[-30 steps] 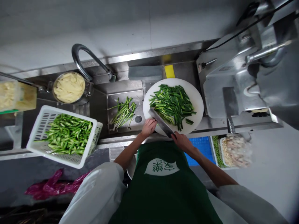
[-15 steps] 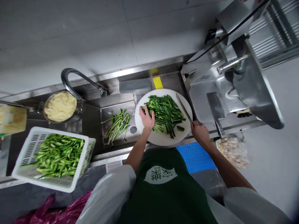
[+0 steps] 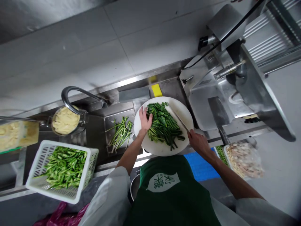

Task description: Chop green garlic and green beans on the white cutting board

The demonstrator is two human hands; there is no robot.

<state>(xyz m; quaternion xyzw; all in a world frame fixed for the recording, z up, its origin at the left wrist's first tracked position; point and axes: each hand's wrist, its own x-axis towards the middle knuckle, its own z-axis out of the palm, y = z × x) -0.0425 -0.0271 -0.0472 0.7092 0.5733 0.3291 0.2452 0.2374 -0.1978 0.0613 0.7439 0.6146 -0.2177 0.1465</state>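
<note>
Chopped long green leaves, like green garlic or chives (image 3: pixel 164 124), lie heaped on a round white cutting board (image 3: pixel 184 113). My left hand (image 3: pixel 145 121) rests at the left edge of the heap, fingers spread and touching the leaves. In my right hand (image 3: pixel 198 141) is the handle of a knife (image 3: pixel 178 117). Its blade lies slantwise along the heap's right side, tip pointing away from me. Left of the board, pale-green stalks (image 3: pixel 120 133) sit loose in the sink (image 3: pixel 109 119).
A white basket (image 3: pixel 92 160) of cut green peppers stands at left, behind it a pot (image 3: pixel 66 121) of pale slices under a curved faucet (image 3: pixel 82 91). A yellow block (image 3: pixel 156 90) and grey slab (image 3: pixel 134 94) lie behind the board. A metal slicer (image 3: pixel 204 106) stands right.
The knife has moved left across the board, its blade now against the leaves. The heap looks narrower. My left hand stays at its left side. The whole view has shifted slightly.
</note>
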